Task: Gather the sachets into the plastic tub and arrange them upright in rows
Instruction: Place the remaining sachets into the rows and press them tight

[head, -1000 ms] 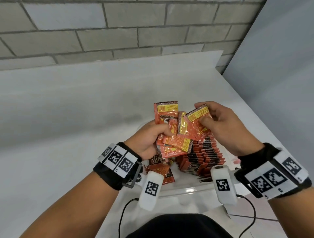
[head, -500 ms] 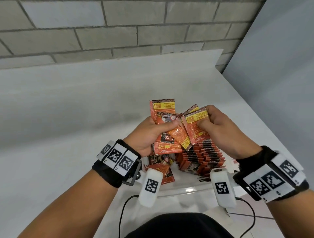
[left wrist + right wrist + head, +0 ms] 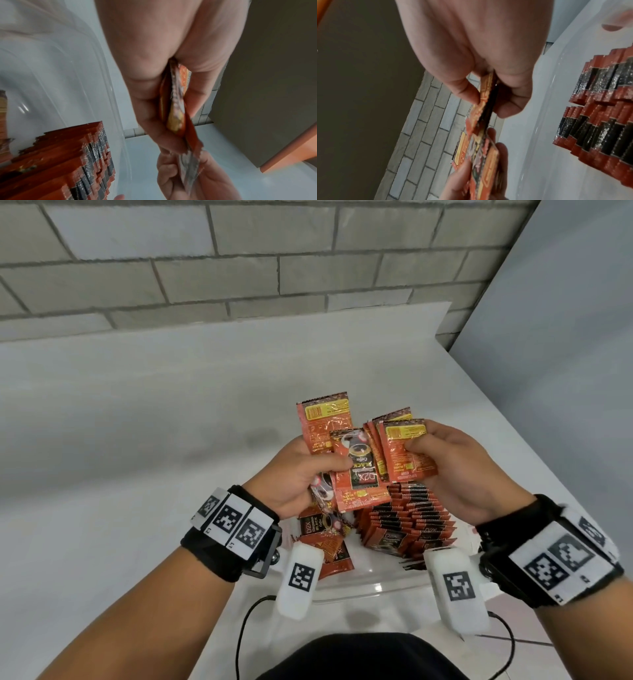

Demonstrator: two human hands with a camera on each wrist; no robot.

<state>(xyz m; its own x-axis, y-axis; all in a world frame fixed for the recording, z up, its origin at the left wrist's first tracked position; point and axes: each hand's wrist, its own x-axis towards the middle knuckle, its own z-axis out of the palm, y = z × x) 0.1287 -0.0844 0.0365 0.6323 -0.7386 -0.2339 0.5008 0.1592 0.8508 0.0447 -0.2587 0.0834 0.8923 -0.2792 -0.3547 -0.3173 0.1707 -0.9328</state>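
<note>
Above the clear plastic tub (image 3: 359,589) my left hand (image 3: 301,474) grips a loose bunch of orange sachets (image 3: 356,474), one turned black face up. My right hand (image 3: 445,463) pinches a neater stack of sachets (image 3: 404,453), yellow labels toward me, right beside the left bunch. Inside the tub a row of upright sachets (image 3: 411,518) fills the right part, and a few loose sachets (image 3: 325,539) lie at the left. The left wrist view shows the left hand's sachets (image 3: 176,108) edge on, the right wrist view the pinched stack (image 3: 484,105) and the upright rows (image 3: 599,108).
The tub stands on a white table (image 3: 137,440) near its right edge. A grey brick wall (image 3: 239,261) runs behind and a grey panel (image 3: 565,371) stands to the right. Cables (image 3: 246,628) trail over the table's front edge.
Both hands have drawn the sachets together and straightened them. The right hand's stack now stands squarer beside the left bunch, and a black-faced sachet has come to the front.
</note>
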